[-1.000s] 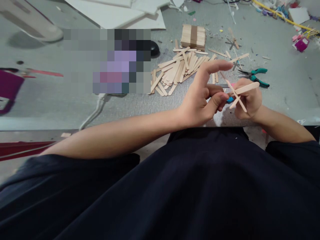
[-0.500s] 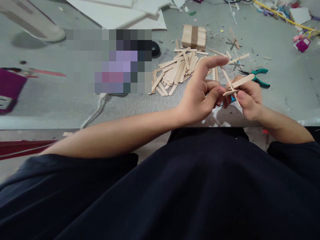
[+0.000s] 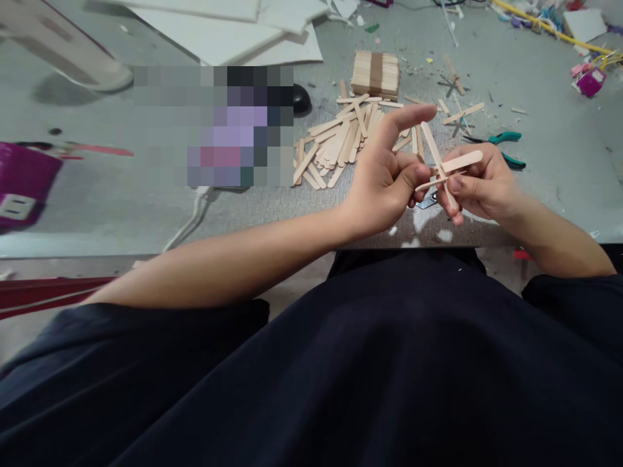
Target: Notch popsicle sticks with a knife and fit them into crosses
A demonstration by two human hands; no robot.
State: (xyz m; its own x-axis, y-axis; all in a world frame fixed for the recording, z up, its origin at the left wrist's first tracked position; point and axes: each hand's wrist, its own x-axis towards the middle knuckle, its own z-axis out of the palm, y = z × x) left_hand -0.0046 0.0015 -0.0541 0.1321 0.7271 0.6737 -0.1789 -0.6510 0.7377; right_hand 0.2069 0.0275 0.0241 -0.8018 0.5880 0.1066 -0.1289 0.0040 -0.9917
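Note:
Crossed wooden craft sticks (image 3: 431,141) are held up between my two hands near the table's front edge. My left hand (image 3: 389,175) pinches one end of the bundle with thumb and curled fingers, its index finger stretched out above. From the other side my right hand (image 3: 479,185) grips the crossing point, thumb on top. Just behind my left hand lies a loose pile of craft sticks (image 3: 341,139). A bound block of craft sticks (image 3: 374,72) rests beyond the pile. Part of a metal-bladed tool shows under my hands, mostly hidden.
Green-handled pliers (image 3: 506,137) lie right of my right hand. Behind them are two small crossed-stick pieces (image 3: 462,115). White boards (image 3: 219,32) are at the back, a purple box (image 3: 24,185) at the left. A white cable (image 3: 187,220) runs over the front edge; a blurred patch covers things beside it.
Both hands have shifted slightly left with the crossed sticks. The sticks have turned, so the long one now shows its flat face, and my right fingers have moved lower beneath them.

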